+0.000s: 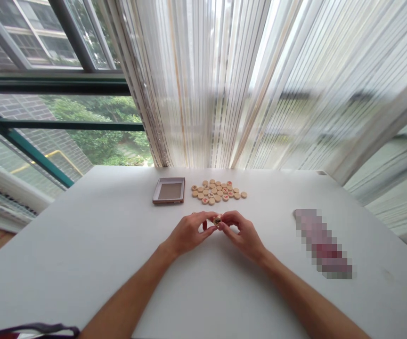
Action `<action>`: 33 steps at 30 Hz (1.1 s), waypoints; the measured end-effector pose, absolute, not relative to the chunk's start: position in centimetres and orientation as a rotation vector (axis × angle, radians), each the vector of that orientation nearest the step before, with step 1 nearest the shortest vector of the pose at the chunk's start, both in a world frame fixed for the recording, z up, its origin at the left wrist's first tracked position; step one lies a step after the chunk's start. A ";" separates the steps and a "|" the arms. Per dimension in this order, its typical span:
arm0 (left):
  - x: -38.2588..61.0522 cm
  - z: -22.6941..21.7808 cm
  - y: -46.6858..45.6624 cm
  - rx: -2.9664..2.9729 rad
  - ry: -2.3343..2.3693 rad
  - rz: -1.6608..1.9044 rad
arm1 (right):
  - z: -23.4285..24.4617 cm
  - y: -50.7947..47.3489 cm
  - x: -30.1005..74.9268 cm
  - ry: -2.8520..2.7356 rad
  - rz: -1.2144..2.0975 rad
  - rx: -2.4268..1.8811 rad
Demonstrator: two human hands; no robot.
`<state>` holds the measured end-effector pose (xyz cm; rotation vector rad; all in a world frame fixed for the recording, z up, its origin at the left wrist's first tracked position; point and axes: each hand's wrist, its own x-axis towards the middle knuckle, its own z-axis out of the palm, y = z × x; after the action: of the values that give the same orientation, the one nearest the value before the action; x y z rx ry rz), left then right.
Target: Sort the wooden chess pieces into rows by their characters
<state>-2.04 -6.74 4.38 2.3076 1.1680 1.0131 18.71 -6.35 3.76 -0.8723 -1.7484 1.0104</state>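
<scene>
Between my two hands, just above or on the table, is a round wooden Chinese chess piece (217, 221) with a dark character on its face. My left hand (190, 232) pinches it from the left with thumb and fingertips. From the other side, my right hand (243, 235) closes its thumb and fingers on the same piece. Beyond my hands lies a loose cluster of Chinese chess pieces (219, 192), several showing red or dark characters and many plain side up. Left of the cluster sits a shallow open box (156, 191) with a brown bottom.
The white table (93, 245) reaches back to a striped sheer curtain (203, 84). A blurred-out flat object (325, 245) lies on the right. At the left is a window with a dark green frame (58, 124). A dark strap (44, 328) shows at the lower left edge.
</scene>
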 end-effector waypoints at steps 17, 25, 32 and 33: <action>-2.0 4.1 -6.5 2.186 1.166 1.086 | 3.8 -6.3 18.6 -1.789 1.072 -0.888; -2.0 4.4 -6.5 2.135 1.171 1.041 | 3.7 -6.1 18.5 -1.722 1.081 -0.897; -1.9 3.7 -6.5 2.133 1.182 1.033 | 3.9 -6.1 18.6 -1.738 1.074 -0.904; -1.9 3.7 -6.5 2.135 1.186 1.032 | 3.9 -6.1 18.6 -1.738 1.070 -0.902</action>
<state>-1.87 -6.51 3.68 2.1354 1.1857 1.0321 18.57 -6.12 3.92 -0.9016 -1.7381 1.0703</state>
